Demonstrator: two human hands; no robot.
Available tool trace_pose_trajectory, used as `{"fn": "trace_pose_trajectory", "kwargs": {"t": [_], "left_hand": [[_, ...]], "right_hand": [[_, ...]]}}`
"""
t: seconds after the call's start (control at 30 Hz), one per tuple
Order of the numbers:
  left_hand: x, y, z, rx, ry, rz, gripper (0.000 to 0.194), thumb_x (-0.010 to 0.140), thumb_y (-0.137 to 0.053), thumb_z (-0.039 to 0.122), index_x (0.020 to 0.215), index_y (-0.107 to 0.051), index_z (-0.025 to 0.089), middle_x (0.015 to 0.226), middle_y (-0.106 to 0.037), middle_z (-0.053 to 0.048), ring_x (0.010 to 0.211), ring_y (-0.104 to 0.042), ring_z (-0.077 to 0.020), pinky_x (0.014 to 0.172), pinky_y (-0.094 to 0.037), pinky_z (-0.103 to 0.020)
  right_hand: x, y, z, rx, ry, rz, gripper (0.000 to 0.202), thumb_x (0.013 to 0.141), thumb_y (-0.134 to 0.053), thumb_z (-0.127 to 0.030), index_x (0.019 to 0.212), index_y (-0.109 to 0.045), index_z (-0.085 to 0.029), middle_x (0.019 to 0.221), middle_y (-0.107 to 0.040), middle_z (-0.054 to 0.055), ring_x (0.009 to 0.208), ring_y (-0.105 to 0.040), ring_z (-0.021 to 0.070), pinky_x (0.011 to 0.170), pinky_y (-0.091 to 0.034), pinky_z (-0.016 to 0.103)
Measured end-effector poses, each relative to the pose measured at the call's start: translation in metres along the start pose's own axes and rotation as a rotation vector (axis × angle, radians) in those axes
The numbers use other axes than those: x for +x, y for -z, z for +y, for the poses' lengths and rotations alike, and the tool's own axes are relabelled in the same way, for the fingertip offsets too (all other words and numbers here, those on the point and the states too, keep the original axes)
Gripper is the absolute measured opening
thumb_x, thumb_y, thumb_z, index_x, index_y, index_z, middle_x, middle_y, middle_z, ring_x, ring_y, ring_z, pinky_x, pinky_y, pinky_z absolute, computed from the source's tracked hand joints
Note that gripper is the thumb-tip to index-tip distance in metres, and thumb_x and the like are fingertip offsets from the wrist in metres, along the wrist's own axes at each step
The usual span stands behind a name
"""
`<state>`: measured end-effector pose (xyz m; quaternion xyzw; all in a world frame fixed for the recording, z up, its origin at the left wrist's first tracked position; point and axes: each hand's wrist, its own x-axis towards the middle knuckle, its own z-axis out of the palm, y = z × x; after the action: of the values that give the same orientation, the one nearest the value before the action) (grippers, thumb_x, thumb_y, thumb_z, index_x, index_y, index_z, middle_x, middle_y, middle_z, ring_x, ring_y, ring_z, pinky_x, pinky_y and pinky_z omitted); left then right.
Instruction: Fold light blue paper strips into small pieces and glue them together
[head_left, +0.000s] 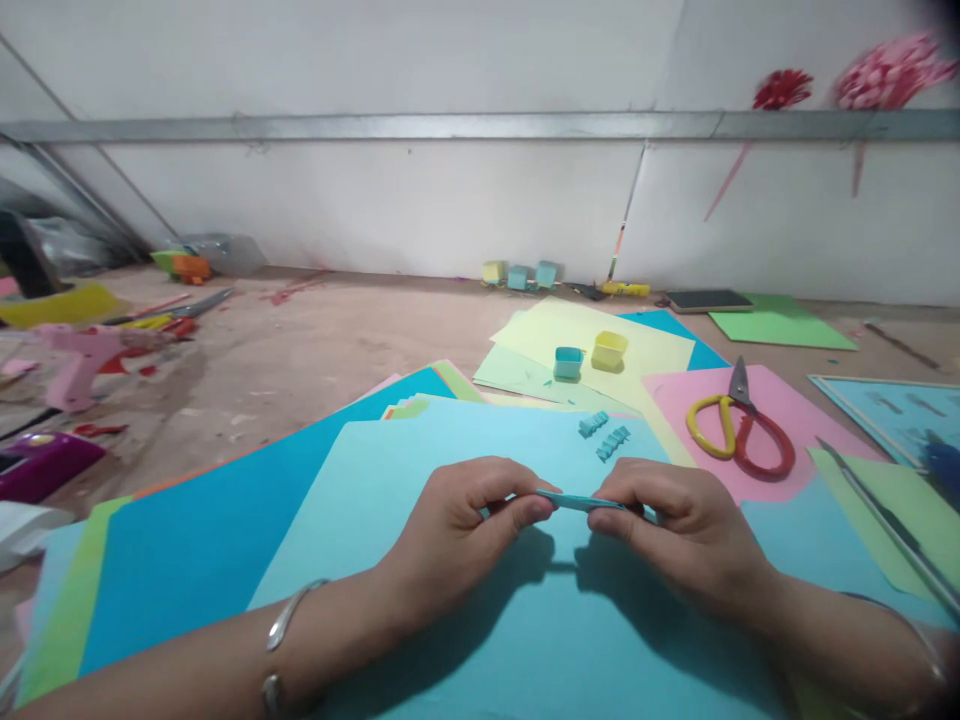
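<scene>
A narrow folded blue paper strip (576, 501) is stretched level between my two hands, above the light blue sheets (375, 470). My left hand (469, 525) pinches its left end between thumb and fingers. The right end is pinched the same way by my right hand (679, 530). Just beyond my hands, two small pleated blue paper pieces (613, 443) lie on the light blue sheet. Farther back stand a small blue paper cup (568, 363) and a yellow one (609, 349) on pale yellow paper.
Red-and-yellow-handled scissors (739, 420) lie on pink paper at the right, with long metal tweezers (892, 525) nearer me. At the left are a pink glue gun (79, 365) and a purple object (49, 465). Small paper boxes (518, 277) stand by the wall.
</scene>
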<state>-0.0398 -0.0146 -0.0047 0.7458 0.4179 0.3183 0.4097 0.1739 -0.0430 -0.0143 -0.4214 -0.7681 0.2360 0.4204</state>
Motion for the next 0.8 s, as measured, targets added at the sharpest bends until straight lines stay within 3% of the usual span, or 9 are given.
{"fn": "trace_pose_trajectory", "kwargs": {"t": [0.1, 0.27, 0.4, 0.6, 0.7, 0.8], "left_hand": [[-0.001, 0.0, -0.001, 0.06, -0.054, -0.014, 0.017, 0.085, -0.063, 0.03, 0.076, -0.075, 0.021, 0.07, -0.073, -0.004, 0.063, -0.062, -0.0159, 0.063, -0.047, -0.026], [-0.004, 0.001, -0.008, 0.183, -0.251, -0.021, 0.024, 0.086, -0.065, 0.028, 0.106, -0.074, 0.02, 0.097, -0.076, -0.01, 0.081, -0.068, -0.0195, 0.069, -0.051, -0.026], [-0.006, 0.001, -0.011, 0.297, -0.321, -0.102, 0.02, 0.09, -0.06, 0.028, 0.098, -0.077, 0.02, 0.075, -0.075, -0.007, 0.066, -0.067, -0.0169, 0.066, -0.049, -0.025], [-0.002, 0.003, -0.006, 0.211, -0.132, -0.042, 0.016, 0.084, -0.063, 0.022, 0.087, -0.078, 0.021, 0.066, -0.074, -0.002, 0.055, -0.063, -0.0133, 0.061, -0.047, -0.023], [0.0, 0.002, -0.003, 0.128, -0.06, -0.067, 0.015, 0.08, -0.064, 0.018, 0.083, -0.079, 0.018, 0.065, -0.074, -0.002, 0.054, -0.063, -0.0126, 0.06, -0.047, -0.023], [0.0, 0.002, 0.003, -0.006, 0.096, -0.14, 0.014, 0.076, -0.066, 0.018, 0.078, -0.079, 0.016, 0.064, -0.074, -0.003, 0.054, -0.063, -0.0126, 0.057, -0.048, -0.021]], "right_hand": [[0.0, 0.003, 0.001, 0.003, -0.005, -0.046, 0.016, 0.087, -0.066, -0.022, 0.072, -0.071, -0.018, 0.059, -0.065, -0.001, 0.053, -0.058, 0.0099, 0.049, -0.044, 0.02], [0.0, 0.001, 0.001, -0.06, 0.034, -0.078, 0.016, 0.087, -0.066, -0.022, 0.072, -0.071, -0.017, 0.061, -0.066, -0.001, 0.054, -0.059, 0.0092, 0.052, -0.044, 0.02], [-0.001, -0.005, 0.001, -0.056, 0.049, -0.087, 0.018, 0.089, -0.065, -0.025, 0.074, -0.071, -0.017, 0.061, -0.066, -0.002, 0.053, -0.058, 0.0087, 0.051, -0.043, 0.019], [-0.003, -0.005, 0.01, -0.109, 0.202, -0.048, 0.013, 0.093, -0.057, -0.023, 0.096, -0.068, -0.017, 0.079, -0.069, 0.003, 0.071, -0.061, 0.0134, 0.066, -0.049, 0.025], [-0.005, -0.005, 0.012, -0.115, 0.227, -0.031, 0.014, 0.095, -0.051, -0.018, 0.089, -0.064, -0.018, 0.071, -0.063, 0.001, 0.066, -0.055, 0.0122, 0.063, -0.043, 0.024], [-0.006, -0.005, 0.009, -0.166, 0.214, -0.025, 0.02, 0.095, -0.047, -0.019, 0.077, -0.057, -0.019, 0.064, -0.053, -0.002, 0.059, -0.048, 0.011, 0.058, -0.036, 0.024]]}}
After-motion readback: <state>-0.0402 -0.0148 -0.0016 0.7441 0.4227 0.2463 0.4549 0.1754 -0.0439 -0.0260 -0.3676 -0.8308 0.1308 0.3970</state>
